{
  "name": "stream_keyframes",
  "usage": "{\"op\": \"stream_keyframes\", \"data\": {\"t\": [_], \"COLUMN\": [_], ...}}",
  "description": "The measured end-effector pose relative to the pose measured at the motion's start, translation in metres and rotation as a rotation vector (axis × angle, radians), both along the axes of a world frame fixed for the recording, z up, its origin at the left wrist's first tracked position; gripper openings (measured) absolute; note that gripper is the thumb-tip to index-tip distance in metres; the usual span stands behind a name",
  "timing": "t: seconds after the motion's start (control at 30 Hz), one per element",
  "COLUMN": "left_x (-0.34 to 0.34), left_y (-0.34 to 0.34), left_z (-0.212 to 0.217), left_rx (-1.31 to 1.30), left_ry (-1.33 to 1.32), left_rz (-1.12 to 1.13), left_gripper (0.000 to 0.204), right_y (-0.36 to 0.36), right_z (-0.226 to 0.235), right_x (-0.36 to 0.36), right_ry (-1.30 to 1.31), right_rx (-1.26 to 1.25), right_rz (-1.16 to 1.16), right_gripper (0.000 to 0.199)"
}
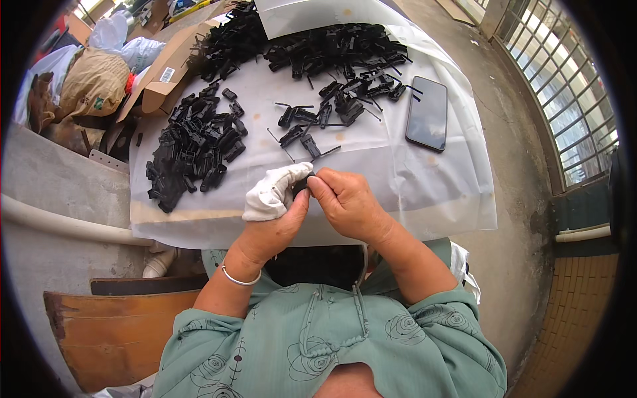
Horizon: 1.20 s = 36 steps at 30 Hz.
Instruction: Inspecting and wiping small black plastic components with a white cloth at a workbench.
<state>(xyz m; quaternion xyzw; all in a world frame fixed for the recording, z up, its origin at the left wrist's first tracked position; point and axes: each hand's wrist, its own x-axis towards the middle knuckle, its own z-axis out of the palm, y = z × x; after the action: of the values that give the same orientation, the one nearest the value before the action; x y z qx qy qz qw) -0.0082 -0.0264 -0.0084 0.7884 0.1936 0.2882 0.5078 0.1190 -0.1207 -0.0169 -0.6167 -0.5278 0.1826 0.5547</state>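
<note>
My left hand, its fingers wrapped in white cloth, and my bare right hand meet over the near edge of the work surface. Both pinch one small black plastic part between their fingertips; most of the part is hidden by my fingers. Just beyond my hands lie a few loose black parts with thin pins. A dense heap of black parts sits to the left, and another heap spreads across the far side.
A white plastic sheet covers the surface. A black phone lies face up at the right. An open cardboard box and stuffed bags stand at the far left. A wooden board sits lower left, a window grille right.
</note>
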Motion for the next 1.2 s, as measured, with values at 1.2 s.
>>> {"op": "stream_keyframes", "data": {"t": [1.2], "left_x": [-0.01], "left_y": [0.007], "left_z": [0.005], "left_rx": [-0.621], "left_ry": [0.033], "left_rz": [-0.298], "left_gripper": [0.03], "right_y": [0.004], "right_z": [-0.001], "right_x": [0.0], "right_ry": [0.198], "right_rx": [0.023], "right_rz": [0.106], "right_gripper": [0.014]}}
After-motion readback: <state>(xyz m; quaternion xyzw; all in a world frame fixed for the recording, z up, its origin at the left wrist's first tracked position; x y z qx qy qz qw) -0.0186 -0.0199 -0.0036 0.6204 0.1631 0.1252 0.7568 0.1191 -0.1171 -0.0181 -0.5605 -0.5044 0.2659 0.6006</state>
